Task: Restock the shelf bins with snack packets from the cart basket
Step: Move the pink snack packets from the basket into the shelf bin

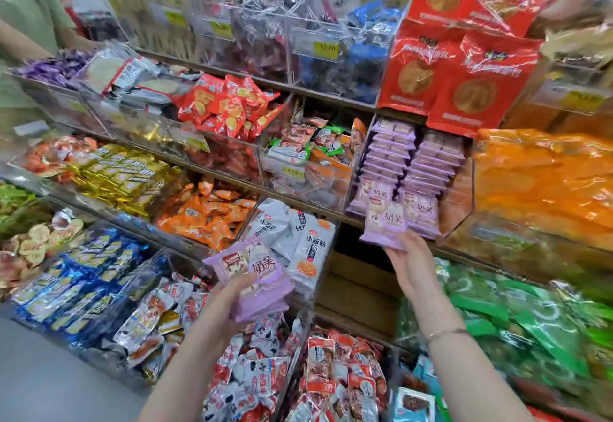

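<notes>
My left hand grips a small stack of purple snack packets low in front of the shelves. My right hand pinches one purple packet by its lower edge and holds it upright at the front of a clear acrylic bin. That bin holds two neat rows of the same purple packets. The cart basket is out of view.
Clear bins of mixed snacks fill the tiered shelves: white packets, orange ones, red ones, green bags, big orange bags. Red bags stand above the purple bin. Another person's arm shows at far left.
</notes>
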Tool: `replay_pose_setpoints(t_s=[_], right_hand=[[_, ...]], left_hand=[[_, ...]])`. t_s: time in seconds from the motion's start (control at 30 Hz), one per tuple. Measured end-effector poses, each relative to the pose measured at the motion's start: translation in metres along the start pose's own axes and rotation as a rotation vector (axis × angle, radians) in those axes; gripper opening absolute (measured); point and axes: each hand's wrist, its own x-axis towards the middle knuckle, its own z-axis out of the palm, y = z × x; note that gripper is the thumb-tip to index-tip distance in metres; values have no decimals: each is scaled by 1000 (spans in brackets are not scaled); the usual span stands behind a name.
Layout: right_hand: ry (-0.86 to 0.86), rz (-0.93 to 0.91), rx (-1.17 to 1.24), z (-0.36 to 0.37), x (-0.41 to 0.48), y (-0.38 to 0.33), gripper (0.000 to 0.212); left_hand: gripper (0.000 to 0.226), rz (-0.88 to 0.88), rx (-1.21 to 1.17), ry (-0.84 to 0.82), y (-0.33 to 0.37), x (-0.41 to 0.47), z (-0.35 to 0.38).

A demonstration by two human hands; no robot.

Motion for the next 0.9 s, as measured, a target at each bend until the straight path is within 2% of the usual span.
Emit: replay_pose_setpoints(t_s=[0.1,0.17,0.2,0.23,0.33,0.37,0.43,0.53,0.63,0.7,0.8,0.9], right_hand=[[31,-62,-56,22,43,-23,12],[57,-100,-189,33,67,-30,33],[60,-113,-302,38,76,-31,36],[68,-142,-469,43,84,-31,32],[172,-334,-1282,45,97,-28,12],[200,-383,-1473,43,100,-27,16],[193,-388,-1670,38,104,-28,35],[221,-300,-1628,37,92,-32,46],[272,-447,-1517,47,54,-25,47],[128,-390,-1389,60,22,-12,38],[-146,-94,-1118,82,-25,10,21],[-212,-20,-982,90,-48,22,16]], left_hand=[[59,-25,-1,-32,7,14,5],[59,-48,-28,-55,11,22,6],[59,-65,-39,-63,12,25,6],[63,-79,-42,-73,14,29,7],[74,-84,-32,-104,19,40,9],[74,-81,-14,-111,22,43,10],[79,-82,20,-144,27,51,12],[82,-116,43,-191,33,65,16],[82,-164,-3,-246,38,79,25],[83,-174,37,-287,40,85,34],[75,-180,70,-338,39,87,48],[71,-176,44,-394,34,88,55]])
